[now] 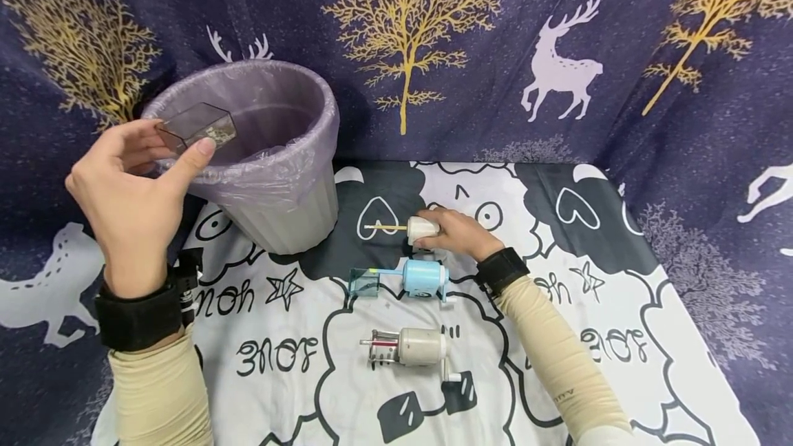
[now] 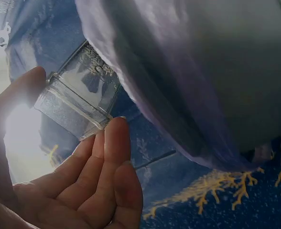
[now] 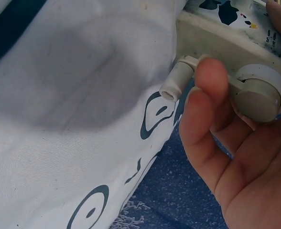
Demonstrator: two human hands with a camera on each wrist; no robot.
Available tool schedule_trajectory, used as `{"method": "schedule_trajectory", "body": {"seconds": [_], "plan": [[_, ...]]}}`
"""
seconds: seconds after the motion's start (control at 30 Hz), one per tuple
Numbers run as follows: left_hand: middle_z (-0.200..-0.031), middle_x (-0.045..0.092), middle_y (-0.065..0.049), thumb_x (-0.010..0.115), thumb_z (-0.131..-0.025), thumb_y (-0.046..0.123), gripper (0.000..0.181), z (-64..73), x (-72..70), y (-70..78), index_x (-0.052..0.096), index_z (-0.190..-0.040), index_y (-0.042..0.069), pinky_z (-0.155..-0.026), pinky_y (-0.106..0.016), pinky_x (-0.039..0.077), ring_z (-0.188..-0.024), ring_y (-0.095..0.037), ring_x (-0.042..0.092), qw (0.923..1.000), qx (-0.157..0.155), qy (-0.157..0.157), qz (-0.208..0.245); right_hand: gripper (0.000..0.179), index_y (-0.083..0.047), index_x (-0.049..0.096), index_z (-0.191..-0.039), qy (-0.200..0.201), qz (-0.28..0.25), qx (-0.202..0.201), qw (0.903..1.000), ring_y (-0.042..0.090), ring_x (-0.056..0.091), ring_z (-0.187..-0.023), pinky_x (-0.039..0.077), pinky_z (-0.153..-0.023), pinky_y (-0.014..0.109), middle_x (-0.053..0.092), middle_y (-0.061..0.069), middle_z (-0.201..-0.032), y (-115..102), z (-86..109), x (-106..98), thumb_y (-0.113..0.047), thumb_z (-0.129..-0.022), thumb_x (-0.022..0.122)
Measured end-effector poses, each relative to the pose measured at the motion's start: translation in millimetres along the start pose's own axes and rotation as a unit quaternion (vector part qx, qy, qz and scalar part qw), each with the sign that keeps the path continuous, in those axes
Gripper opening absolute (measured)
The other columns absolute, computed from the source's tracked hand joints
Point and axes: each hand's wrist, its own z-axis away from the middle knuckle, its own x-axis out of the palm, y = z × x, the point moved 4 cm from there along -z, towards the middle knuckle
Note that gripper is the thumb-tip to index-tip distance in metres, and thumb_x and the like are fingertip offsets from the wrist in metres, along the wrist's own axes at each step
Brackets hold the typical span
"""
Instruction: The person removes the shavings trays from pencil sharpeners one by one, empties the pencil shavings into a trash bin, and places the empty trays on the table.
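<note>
My left hand (image 1: 136, 191) pinches a clear plastic shavings drawer (image 1: 201, 122) between thumb and fingers, tilted at the near left rim of a lined trash bin (image 1: 288, 215). Pale bits show in the drawer's lower end. In the left wrist view, the drawer (image 2: 78, 102) appears close beside the bin's bagged rim (image 2: 145, 105). On the cloth, my right hand (image 1: 458, 232) grips a white crank pencil sharpener (image 1: 423, 227) from its right end. A yellow pencil (image 1: 387, 227) sticks out to its left. The right wrist view shows the sharpener's crank handle (image 3: 176, 81) by my curled fingers.
Nearer on the patterned cloth (image 1: 279, 391) lie a blue crank sharpener (image 1: 424, 277) with a teal see-through drawer (image 1: 364, 283), and a grey crank sharpener (image 1: 421, 347) with a metal front frame. Dark blue curtain (image 1: 446, 136) with trees and deer hangs behind.
</note>
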Motion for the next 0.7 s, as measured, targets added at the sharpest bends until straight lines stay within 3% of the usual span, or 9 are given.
{"method": "schedule_trajectory", "body": {"seconds": [0.2, 0.3, 0.43, 0.53, 0.7], "plan": [[-0.094, 0.062, 0.034, 0.097, -0.077, 0.036, 0.053, -8.3, 3.0, -6.5, 0.081, -0.124, 0.018, -0.092, -0.017, 0.036, -0.09, 0.015, 0.057, 0.9994, 0.024, 0.0, -0.024, 0.06, -0.007, 0.063, -0.146, -0.004, -0.002, 0.001, 1.0, 0.02, 0.064, -0.089, 0.055, -0.078, 0.042, 0.07, 0.007, -0.108, -1, -0.4, 0, -0.037, -0.097, 0.08], [-0.1, 0.067, 0.023, 0.1, -0.074, 0.027, 0.053, -11.9, 5.7, -4.6, 0.082, -0.123, 0.017, -0.094, -0.02, 0.037, -0.095, 0.014, 0.053, 0.9974, 0.059, 0.002, -0.041, 0.059, -0.007, 0.064, -0.146, -0.003, -0.005, 0.001, 1.0, 0.02, 0.063, -0.089, 0.055, -0.078, 0.042, 0.07, 0.006, -0.107, -2, -0.3, 0, -0.037, -0.097, 0.081], [-0.114, 0.075, -0.005, 0.1, -0.072, 0.012, 0.055, -16.7, 9.1, 1.0, 0.081, -0.124, 0.009, -0.107, -0.03, 0.041, -0.11, -0.013, 0.065, 0.9927, 0.106, -0.016, -0.056, 0.059, -0.008, 0.064, -0.146, 0.0, -0.006, 0.003, 1.0, 0.02, 0.063, -0.089, 0.055, -0.078, 0.042, 0.07, 0.006, -0.107, -2, 0.0, 0, -0.036, -0.097, 0.081], [-0.123, 0.072, -0.018, 0.098, -0.071, 0.003, 0.058, -20.4, 12.0, 4.3, 0.079, -0.126, 0.006, -0.11, -0.042, 0.045, -0.12, -0.037, 0.064, 0.9883, 0.133, -0.046, -0.058, 0.058, -0.008, 0.064, -0.146, 0.004, -0.004, 0.002, 1.0, 0.019, 0.063, -0.088, 0.055, -0.078, 0.041, 0.07, 0.006, -0.107, -1, 0.1, 0, -0.036, -0.097, 0.08], [-0.127, 0.068, -0.023, 0.094, -0.075, -0.005, 0.056, -26.8, 15.9, 4.6, 0.077, -0.128, 0.004, -0.107, -0.058, 0.047, -0.114, -0.043, 0.065, 0.9795, 0.164, -0.092, -0.073, 0.057, -0.007, 0.064, -0.145, 0.003, -0.011, -0.002, 0.9999, 0.019, 0.064, -0.088, 0.055, -0.078, 0.041, 0.07, 0.006, -0.107, 0, 0.2, 1, -0.035, -0.098, 0.08]]}}
